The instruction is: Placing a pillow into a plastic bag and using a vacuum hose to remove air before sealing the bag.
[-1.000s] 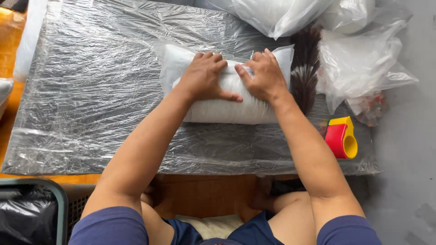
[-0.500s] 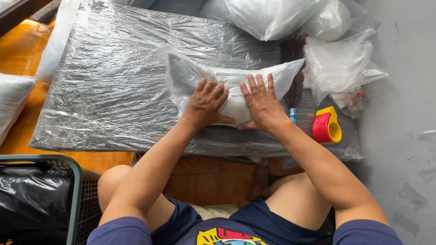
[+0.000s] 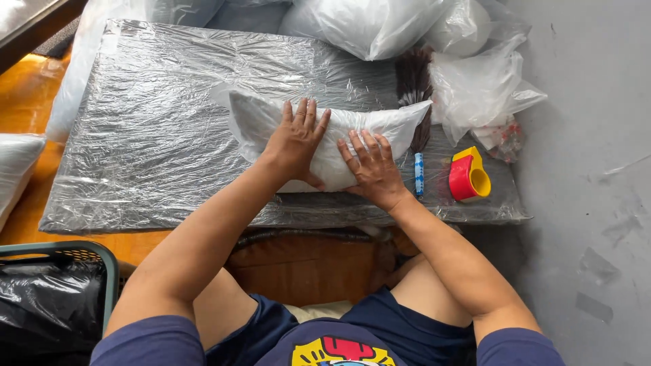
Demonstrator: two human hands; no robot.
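A long white bag (image 3: 366, 146), plump and soft like a small pillow, lies across the near middle of a low table (image 3: 135, 183) wrapped in clear crinkled plastic film. Both hands press flat on top of it. The left hand (image 3: 296, 142) rests on the bag's centre with fingers spread and straight, gripping nothing. The right hand (image 3: 371, 166) lies just beside it, fingers also fanned out, palm down on the bag.

Touching the bag's right end is a dark bundle of bristles (image 3: 415, 88). Near it on the film lie a thin blue and white tube (image 3: 419, 174) and a red and yellow tape dispenser (image 3: 469, 176).

Behind the table sit several stuffed clear plastic bags (image 3: 369, 24); one at the right (image 3: 478, 88) holds small red and white items, too small to make out. At lower left, a green basket (image 3: 102, 254) holds a black plastic liner (image 3: 47, 305).
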